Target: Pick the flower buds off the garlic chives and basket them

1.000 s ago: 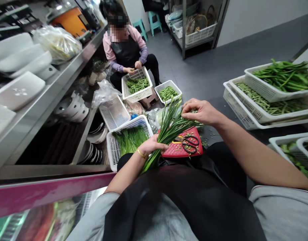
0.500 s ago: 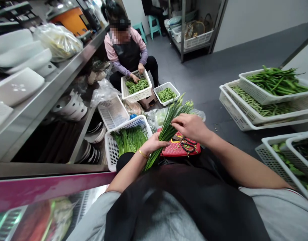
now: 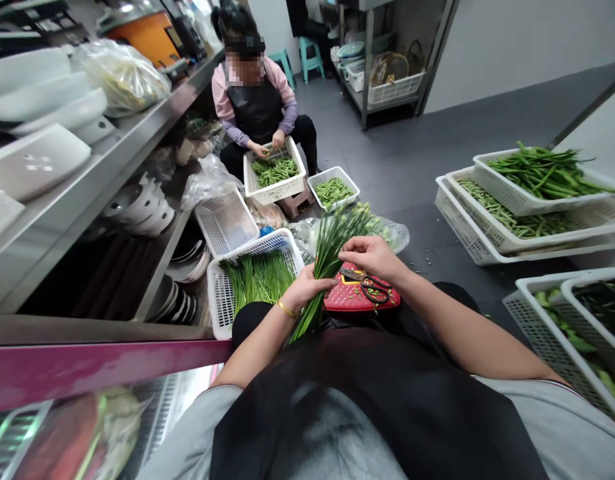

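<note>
A bunch of flowering chives [image 3: 331, 250], long green stalks with pale buds at the far end, leans away from my lap. My left hand [image 3: 310, 288] is wrapped round its lower part, a gold bracelet at the wrist. Thumb and fingertips of my right hand [image 3: 370, 257] pinch at the right edge of the bunch; how many stalks they grip is hidden. Below that hand, black-handled scissors [image 3: 375, 288] lie on a red quilted pad [image 3: 340, 300] strewn with green scraps. Left of the bunch, a white basket [image 3: 222, 300] holds more green stalks.
Across from me a seated person [image 3: 255, 100] handles green beans in a basket [image 3: 273, 193]. A smaller bean basket [image 3: 357, 192] stands beside it. Stacked vegetable baskets [image 3: 467, 230] are at right. A steel shelf [image 3: 137, 130] with dishes runs along the left.
The bunch has tilted more upright, its budded tips shifting slightly left. My right hand has moved a little down and left along the stalks. The other person's hands have come closer to their basket's far rim.
</note>
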The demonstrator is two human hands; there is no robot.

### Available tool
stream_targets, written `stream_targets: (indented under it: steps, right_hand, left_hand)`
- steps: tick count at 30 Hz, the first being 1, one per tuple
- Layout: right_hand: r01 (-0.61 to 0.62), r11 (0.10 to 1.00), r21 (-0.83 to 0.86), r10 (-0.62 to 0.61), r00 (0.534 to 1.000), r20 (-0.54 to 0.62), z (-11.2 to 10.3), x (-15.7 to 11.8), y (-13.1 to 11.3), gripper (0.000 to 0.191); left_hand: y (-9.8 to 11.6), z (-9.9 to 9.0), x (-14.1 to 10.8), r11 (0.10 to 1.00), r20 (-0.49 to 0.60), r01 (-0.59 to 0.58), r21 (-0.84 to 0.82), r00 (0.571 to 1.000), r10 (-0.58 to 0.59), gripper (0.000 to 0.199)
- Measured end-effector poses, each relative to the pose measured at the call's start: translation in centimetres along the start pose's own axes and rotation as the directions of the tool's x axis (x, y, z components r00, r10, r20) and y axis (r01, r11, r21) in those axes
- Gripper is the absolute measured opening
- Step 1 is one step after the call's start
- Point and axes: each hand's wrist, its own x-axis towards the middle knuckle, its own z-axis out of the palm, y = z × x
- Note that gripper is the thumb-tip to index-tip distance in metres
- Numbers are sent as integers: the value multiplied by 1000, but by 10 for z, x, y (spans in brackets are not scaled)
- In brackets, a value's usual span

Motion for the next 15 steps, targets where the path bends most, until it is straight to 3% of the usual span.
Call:
stream_targets:
  steps: [5,10,15]
  right_hand:
    - [-36,956,292,67,993,-98,6,-7,0,40]
    - [45,974,220,-11,988,-152,-7,-4,-15,39]
    - [133,976,170,-76,949,-306,-25,-1,-25,33]
  left_hand:
    - [1,0,-4,1000,16,-20,-8,1000,20,43]
    - [0,-1,-4,999,52,-30,17,998,29,41]
    - [1,-4,-6,1000,139,-4,-15,990,6,41]
